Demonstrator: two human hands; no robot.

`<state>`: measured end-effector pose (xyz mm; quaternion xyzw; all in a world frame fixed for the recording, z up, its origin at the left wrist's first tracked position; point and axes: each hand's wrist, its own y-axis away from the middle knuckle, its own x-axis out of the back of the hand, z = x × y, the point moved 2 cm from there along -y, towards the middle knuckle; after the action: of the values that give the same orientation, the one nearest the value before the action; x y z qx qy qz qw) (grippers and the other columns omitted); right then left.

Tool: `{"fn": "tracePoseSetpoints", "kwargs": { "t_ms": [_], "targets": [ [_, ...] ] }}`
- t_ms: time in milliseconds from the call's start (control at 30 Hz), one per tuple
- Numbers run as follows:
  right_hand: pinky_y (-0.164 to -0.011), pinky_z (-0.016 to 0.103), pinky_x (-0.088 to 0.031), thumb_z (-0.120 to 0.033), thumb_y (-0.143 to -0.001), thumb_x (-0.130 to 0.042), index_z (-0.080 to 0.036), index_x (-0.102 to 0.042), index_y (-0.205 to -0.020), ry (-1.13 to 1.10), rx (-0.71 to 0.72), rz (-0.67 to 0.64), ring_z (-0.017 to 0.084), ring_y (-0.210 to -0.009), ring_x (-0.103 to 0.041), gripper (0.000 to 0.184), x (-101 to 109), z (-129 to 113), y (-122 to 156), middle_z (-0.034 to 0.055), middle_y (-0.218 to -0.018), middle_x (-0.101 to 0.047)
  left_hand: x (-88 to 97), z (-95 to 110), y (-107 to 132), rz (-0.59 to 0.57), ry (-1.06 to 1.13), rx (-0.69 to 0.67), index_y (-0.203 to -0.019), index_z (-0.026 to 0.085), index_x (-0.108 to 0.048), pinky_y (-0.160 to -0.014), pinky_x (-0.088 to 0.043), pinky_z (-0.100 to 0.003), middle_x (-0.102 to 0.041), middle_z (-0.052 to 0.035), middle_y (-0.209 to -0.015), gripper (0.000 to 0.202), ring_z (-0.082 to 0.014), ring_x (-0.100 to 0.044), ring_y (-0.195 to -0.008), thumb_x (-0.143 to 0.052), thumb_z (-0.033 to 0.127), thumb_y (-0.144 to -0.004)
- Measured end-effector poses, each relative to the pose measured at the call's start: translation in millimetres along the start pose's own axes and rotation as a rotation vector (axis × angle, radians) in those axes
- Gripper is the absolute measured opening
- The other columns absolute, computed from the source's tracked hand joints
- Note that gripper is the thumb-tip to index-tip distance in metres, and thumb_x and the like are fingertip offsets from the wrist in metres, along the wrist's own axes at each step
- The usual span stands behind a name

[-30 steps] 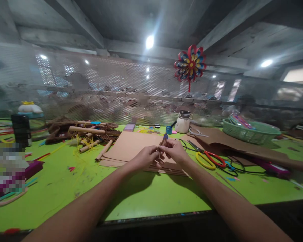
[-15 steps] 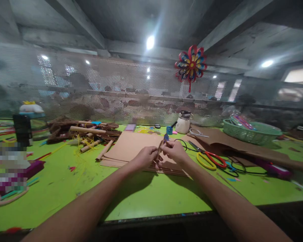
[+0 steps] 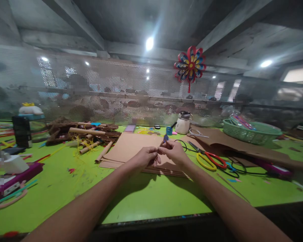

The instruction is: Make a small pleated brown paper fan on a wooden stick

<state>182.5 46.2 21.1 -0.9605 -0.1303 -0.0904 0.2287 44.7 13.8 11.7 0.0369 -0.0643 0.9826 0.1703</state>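
Observation:
Both of my hands meet above a stack of brown paper sheets (image 3: 131, 144). In my right hand (image 3: 176, 153), the fingers pinch a small brown piece with a blue tip (image 3: 166, 138), which sticks up past the fingertips. My left hand (image 3: 145, 157) is closed beside it, thumb and fingertips pressed together and touching the right fingertips. What lies inside the left fingers is hidden. Right of the hands, scissors (image 3: 207, 160) with one yellow and one red handle rest on the table, and a blue pot (image 3: 169, 130) stands behind.
Brown paper rolls (image 3: 88, 130) and yellow strands lie at left. A cream jug (image 3: 183, 123), a green basket (image 3: 251, 131) and large brown paper (image 3: 224, 141) occupy the right. A purple power strip (image 3: 31, 173) sits front left. Behind the green table (image 3: 131, 208) stands a perforated screen (image 3: 121, 90).
The brown strip that showed between my hands is now mostly covered by the fingers. My fingertips have come closer together, and the blue tip sits slightly lower.

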Motion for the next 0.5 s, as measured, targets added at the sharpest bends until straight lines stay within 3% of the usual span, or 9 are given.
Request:
{"fn": "tracePoseSetpoints", "kwargs": {
  "t_ms": [233,333,500],
  "targets": [
    [-0.039,0.020,-0.024,-0.038,-0.065,-0.064,-0.014,-0.053,-0.065,-0.183,-0.095,-0.123,0.004,-0.040,-0.033,0.027,-0.9,10.4,-2.7,-0.0037,-0.053,-0.049,-1.4,5.5,4.1,-0.038,0.024,0.039,-0.078,0.011,-0.056,-0.043,-0.030,-0.017,-0.059,-0.0031,-0.067,0.013,-0.0042,-0.044,-0.043,-0.049,0.022,-0.077],
    [-0.039,0.021,-0.022,-0.035,-0.063,-0.066,-0.014,-0.052,-0.062,-0.242,-0.086,-0.105,0.004,-0.039,-0.033,0.025,-0.9,9.6,-2.4,-0.0030,-0.051,-0.051,-1.4,6.3,4.7,-0.070,0.033,0.073,-0.085,0.011,-0.055,-0.042,-0.031,-0.018,-0.061,-0.0048,-0.069,0.015,-0.0065,-0.049,-0.045,-0.047,0.020,-0.076],
    [-0.040,0.021,-0.023,-0.030,-0.060,-0.067,-0.014,-0.052,-0.060,-0.261,-0.132,-0.057,0.005,-0.039,-0.035,0.022,-4.1,7.3,-0.2,-0.0026,-0.049,-0.052,-4.6,9.3,6.9,-0.067,0.012,0.138,-0.089,0.012,-0.054,-0.044,-0.038,-0.021,-0.063,-0.0074,-0.070,0.031,-0.0146,-0.059,-0.055,-0.042,0.039,-0.080]
  ]
}}
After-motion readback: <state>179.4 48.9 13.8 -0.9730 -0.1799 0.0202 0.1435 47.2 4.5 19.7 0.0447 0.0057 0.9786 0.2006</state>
